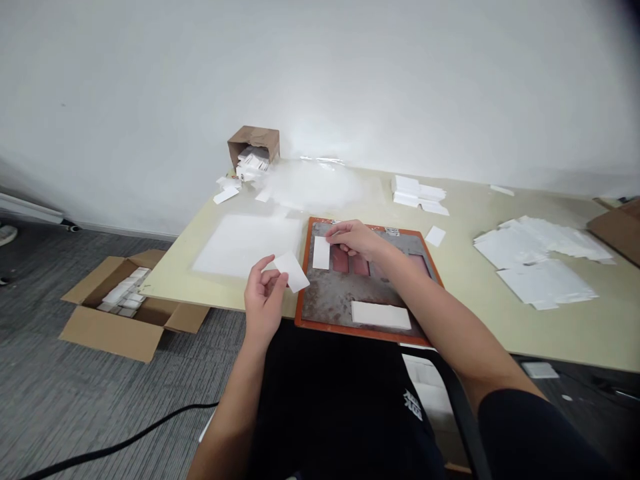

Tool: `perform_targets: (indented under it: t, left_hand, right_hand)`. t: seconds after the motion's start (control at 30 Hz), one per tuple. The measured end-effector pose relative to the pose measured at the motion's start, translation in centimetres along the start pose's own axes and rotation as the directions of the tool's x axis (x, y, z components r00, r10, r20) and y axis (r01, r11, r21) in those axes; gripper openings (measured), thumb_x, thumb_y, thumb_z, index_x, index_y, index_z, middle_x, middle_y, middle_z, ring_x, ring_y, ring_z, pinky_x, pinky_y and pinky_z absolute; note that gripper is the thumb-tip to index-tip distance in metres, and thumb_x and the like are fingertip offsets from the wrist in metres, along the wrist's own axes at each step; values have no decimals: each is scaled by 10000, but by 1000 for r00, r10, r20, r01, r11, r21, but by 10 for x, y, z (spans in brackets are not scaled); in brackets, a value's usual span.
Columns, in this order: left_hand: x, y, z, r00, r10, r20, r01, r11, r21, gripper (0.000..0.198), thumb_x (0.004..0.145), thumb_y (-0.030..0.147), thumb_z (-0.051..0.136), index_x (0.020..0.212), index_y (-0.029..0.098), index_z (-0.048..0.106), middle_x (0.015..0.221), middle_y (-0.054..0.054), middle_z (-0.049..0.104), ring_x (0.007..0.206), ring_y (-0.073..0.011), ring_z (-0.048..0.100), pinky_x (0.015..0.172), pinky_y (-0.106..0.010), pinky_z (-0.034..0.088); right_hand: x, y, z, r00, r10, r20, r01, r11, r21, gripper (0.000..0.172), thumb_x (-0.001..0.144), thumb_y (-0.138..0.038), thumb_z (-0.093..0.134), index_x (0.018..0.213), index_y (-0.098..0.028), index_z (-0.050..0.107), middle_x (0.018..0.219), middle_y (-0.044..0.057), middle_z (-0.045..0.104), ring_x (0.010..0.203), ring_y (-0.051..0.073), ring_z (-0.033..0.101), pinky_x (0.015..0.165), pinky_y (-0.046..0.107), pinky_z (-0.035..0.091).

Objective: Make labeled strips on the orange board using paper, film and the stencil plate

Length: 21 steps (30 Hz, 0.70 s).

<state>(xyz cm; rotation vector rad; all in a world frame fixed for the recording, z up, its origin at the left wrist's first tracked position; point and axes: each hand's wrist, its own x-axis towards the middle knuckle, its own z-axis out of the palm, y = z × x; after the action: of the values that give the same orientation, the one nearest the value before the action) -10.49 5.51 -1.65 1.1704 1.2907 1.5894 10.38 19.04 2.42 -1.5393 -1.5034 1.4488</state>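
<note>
My left hand (265,293) is closed on a white card (294,272), pinched between thumb and fingers just left of the board's edge. My right hand (356,240) reaches over the grey board with the orange rim (325,297). Its fingertips are at the upper right corner of another white card (321,253), which lies on or just above the board's upper left part. Beside that card, reddish rectangular recesses (360,265) show, partly covered by my hand and forearm. A stack of white cards (381,316) lies on the board near its front edge.
A tipped cardboard box (255,138) spills white cards at the back left. Stacked white cards (419,193) and a single card (435,235) lie behind the board; white packets (547,280) are at right. On the floor stands an open carton (120,331).
</note>
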Motion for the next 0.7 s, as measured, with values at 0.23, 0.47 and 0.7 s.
perform_targets:
  t: [0.23,0.47,0.7]
  left_hand:
    - [0,-2,0,1000,-2,1,2,1000,10,437,837,346,674,1228,206,536,776,27,639,743,-130,635,729,-263,491]
    - [-1,-2,0,1000,-4,-4,4,1000,-4,443,831,338,687,1228,207,538,780,24,651,742,-125,633,728,-255,495]
    - [0,-2,1,1000,-3,-8,3,1000,22,441,837,348,677,1233,210,540,794,19,656,755,-134,646,748,-268,500]
  right_hand:
    - [5,7,-1,1000,-24,-1,23,1000,-15,102,717,-212,764,799,-197,704,594,-29,553,489,60,389,416,195,274]
    - [2,6,-1,998,-55,-2,55,997,-57,78,736,-212,756,795,-194,707,579,-23,541,490,68,397,417,201,274]
    - [1,5,0,998,-67,-5,66,995,-69,72,743,-218,760,778,-197,699,569,-22,548,485,72,413,431,210,295]
